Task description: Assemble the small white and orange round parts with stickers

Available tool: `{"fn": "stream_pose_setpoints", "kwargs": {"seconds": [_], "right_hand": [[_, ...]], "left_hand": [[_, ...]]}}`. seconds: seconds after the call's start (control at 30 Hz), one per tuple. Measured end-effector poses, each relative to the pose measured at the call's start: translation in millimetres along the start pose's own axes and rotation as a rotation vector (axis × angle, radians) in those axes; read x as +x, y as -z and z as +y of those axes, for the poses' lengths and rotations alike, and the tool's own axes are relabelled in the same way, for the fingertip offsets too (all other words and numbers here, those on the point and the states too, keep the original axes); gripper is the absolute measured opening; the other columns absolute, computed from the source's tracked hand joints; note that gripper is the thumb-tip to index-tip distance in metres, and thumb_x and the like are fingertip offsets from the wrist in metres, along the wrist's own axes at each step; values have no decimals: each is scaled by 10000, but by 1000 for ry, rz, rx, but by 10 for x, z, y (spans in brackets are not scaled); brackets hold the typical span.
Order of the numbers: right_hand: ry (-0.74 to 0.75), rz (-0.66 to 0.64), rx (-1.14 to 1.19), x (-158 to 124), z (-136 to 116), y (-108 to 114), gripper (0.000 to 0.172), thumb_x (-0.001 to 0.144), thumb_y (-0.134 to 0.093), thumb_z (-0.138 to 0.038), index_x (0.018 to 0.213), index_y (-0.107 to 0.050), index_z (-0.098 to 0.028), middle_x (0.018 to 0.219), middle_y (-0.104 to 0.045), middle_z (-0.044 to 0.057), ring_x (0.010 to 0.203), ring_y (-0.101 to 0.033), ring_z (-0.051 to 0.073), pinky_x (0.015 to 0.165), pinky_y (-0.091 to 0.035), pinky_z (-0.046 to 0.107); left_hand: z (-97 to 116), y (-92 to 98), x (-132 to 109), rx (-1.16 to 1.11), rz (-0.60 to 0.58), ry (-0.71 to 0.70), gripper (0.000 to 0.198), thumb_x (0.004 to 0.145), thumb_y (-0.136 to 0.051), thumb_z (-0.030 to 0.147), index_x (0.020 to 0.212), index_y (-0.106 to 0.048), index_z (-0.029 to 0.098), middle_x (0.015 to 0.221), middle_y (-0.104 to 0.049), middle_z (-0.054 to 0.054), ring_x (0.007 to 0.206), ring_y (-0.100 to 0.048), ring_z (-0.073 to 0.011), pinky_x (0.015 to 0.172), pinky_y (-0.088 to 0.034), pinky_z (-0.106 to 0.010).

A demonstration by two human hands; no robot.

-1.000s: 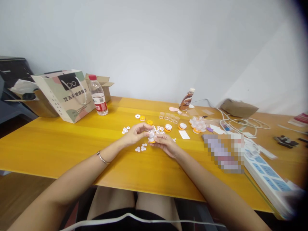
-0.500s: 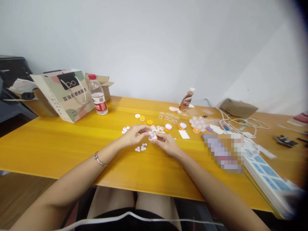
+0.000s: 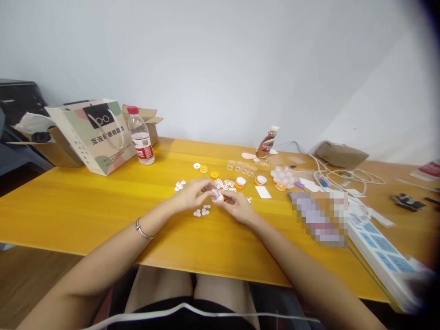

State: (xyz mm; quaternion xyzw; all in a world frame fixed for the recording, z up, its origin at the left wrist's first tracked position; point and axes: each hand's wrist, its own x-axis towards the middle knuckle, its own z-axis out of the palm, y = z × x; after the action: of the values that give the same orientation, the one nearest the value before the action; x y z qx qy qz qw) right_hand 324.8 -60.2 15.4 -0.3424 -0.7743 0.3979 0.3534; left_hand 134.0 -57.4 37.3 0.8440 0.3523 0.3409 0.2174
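Observation:
Between my two hands is a small round plastic piece [image 3: 217, 197], clear and white with an orange rim. My right hand [image 3: 239, 207] is closed on its orange side with thumb and fingers. From the other side, the fingertips of my left hand [image 3: 192, 194] pinch the clear part. Just beyond the hands lies a pile of white openwork discs [image 3: 225, 184]. Small white round discs [image 3: 202, 211] are scattered below my left hand, and little white pegged parts [image 3: 179, 185] lie to its left. White-and-orange round pieces [image 3: 240, 182] stand beyond my right hand.
Clear rings [image 3: 241, 167] and a cluster of clear cups [image 3: 282, 176] lie farther back. A water bottle [image 3: 140, 137] and paper bag [image 3: 92, 137] stand left. To the right are a brown drink bottle [image 3: 266, 143], cables [image 3: 338, 172] and a power strip [image 3: 381, 252].
The piece has turned slightly between my fingers, and my right hand has shifted a little. Small white parts beside my right hand show more now. The table items stay put.

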Motion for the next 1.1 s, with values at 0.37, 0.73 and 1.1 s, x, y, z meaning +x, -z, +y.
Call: {"fn": "stream_pose_setpoints", "kwargs": {"seconds": [0.37, 0.73, 1.1], "right_hand": [[235, 170, -286, -7, -33, -2, 296, 784, -542, -283, 1058, -600, -187, 1070, -623, 89, 991, -564, 210, 895, -410, 355], [48, 24, -29, 21, -33, 2, 310, 790, -519, -359, 1002, -629, -161, 942, -657, 56, 872, -591, 208, 796, -450, 338], [11, -87, 131, -13, -34, 69, 325, 764, -551, -396, 979, -636, -168, 928, -656, 40, 883, -586, 215, 808, -449, 352]], "left_hand": [[8, 45, 4, 75, -2, 90, 290, 821, -485, 394, 975, -558, 160, 870, -633, -45, 743, -582, -139, 669, -458, -250], [16, 140, -8, -38, -104, -43, 236, 836, -471, 288, 1033, -531, 173, 1006, -607, -61, 873, -570, -144, 773, -449, -264], [35, 56, -33, 13, -36, -36, 300, 824, -477, 304, 1068, -558, 147, 934, -627, -61, 779, -560, -142, 711, -440, -246]]}}
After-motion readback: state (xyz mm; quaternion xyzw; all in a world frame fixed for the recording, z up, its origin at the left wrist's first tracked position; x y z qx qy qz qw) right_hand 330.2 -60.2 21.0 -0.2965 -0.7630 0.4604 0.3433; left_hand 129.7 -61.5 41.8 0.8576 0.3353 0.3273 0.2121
